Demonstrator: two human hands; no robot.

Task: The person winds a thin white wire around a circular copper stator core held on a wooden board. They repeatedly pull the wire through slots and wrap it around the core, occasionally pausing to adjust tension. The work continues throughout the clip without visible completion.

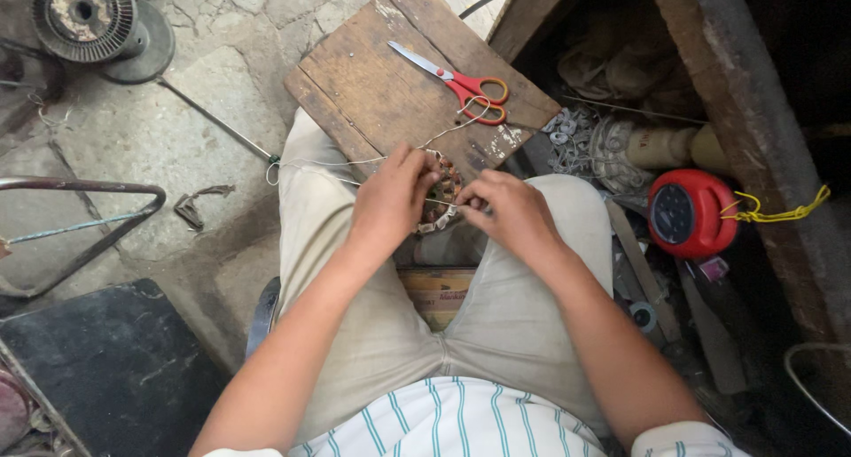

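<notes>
Both hands are down between the knees, working on a small wound coil piece (pixel 441 195), coppery with pale tabs round its rim, resting at the near edge of a worn wooden board (pixel 372 85). The left hand (pixel 390 200) curls over the piece from its own side, fingers bent and bunched on top of it, thumb tucked under; just what the fingertips grip is hidden. The right hand (pixel 510 213) comes in from the other side, fingers drawn together in a pinch at the rim of the piece, the tips touching it. A pale string (pixel 355 163) runs out from under the left hand's fingers, trailing away past the left knee, and another loop of it climbs up the board beyond the hands.

Just past the fingertips, further up the board, lie scissors (pixel 461 83) with red and orange handles, blades shut, well clear of both hands. Out beyond the right hand, down in a cluttered wooden box, sits a red round reel (pixel 691 213) with a yellow cord (pixel 780 210) tied beside it. Far off past the left hand, on the stone floor, stands a dark wire spool (pixel 84 15).
</notes>
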